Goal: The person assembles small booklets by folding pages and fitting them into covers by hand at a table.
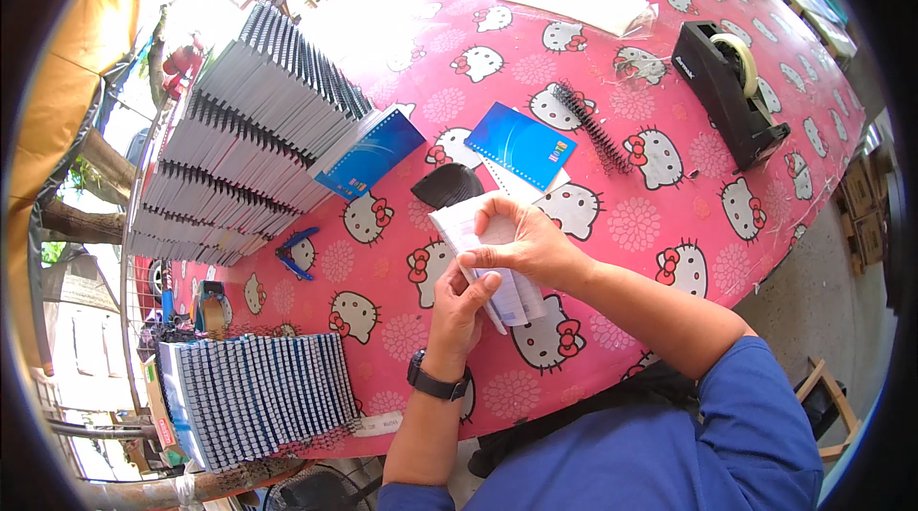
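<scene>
1. In the head view we see both hands meet just below the middle of the table [669, 224], which wears a pink cloth printed with white cartoon cats.
2. Our left hand [461, 305], a black watch [438, 383] at its wrist, grips the lower edge of a white paper stack [483, 258] from 6 o'clock.
3. Our right hand [524, 241] closes over the same stack from 3 o'clock, its fingers curled on the top sheet.
4. The stack is tilted, held just above the cloth, with a black plastic cover [448, 184] touching it at 11 o'clock.
5. At 12 o'clock of the hands lies a blue notebook cover [521, 145]; a black spiral binding comb [591, 127] lies just beside it at 2 o'clock.
6. A black tape dispenser [732, 90] sits well apart at 2 o'clock.
7. Rows of bound notebooks [249, 129] fill 10 o'clock, with more of them [258, 396] at 8 o'clock.
</scene>
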`<state>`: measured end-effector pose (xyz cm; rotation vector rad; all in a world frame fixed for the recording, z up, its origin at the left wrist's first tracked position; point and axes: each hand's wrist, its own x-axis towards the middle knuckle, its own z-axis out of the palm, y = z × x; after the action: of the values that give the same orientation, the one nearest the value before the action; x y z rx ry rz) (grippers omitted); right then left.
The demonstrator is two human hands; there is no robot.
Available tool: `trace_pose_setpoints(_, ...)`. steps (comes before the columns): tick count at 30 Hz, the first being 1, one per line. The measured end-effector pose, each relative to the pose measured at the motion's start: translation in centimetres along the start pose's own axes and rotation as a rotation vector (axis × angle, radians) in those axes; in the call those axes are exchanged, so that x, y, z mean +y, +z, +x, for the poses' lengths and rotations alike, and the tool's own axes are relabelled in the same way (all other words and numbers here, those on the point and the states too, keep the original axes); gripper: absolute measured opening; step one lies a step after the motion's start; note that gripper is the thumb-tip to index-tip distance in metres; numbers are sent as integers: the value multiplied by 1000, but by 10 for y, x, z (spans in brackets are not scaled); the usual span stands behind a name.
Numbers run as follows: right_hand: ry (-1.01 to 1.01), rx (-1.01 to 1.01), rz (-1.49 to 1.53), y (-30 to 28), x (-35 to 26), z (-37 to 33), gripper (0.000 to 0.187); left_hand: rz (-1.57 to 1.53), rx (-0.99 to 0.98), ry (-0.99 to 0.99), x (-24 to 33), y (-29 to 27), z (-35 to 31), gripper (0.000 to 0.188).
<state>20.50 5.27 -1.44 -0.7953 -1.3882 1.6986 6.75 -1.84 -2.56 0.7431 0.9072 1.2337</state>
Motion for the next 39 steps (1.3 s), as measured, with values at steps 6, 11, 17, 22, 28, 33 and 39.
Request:
trace_pose_setpoints(6, 10, -8, -1, 0, 0, 0, 44, 12, -5, 5, 0, -1, 0, 49)
trace_pose_setpoints(11, -2, 4, 15, 1, 0, 0, 39, 2, -6, 3, 0, -1, 1, 52)
trace_pose_setpoints(17, 39, 7, -6, 0, -2, 0, 33, -42, -40, -34, -2, -6, 1, 55)
trace_pose_setpoints(22, 48, 3, -4, -2, -3, -2, 34, -60, -51, -42, -4, -7, 2, 56)
trace_pose_setpoints(28, -74, 72, -95, 3, 1, -4, 21, -114, -21, -29, -3, -6, 0, 54)
trace_pose_setpoints(33, -325, 216, 63, 15, -4, -7, 17, 3, 17, 26, 2, 1, 0, 53)
trace_pose_setpoints(39, 33, -39, 66, 5, -11, -5, 18, 13, -33, 11, 3, -6, 0, 50)
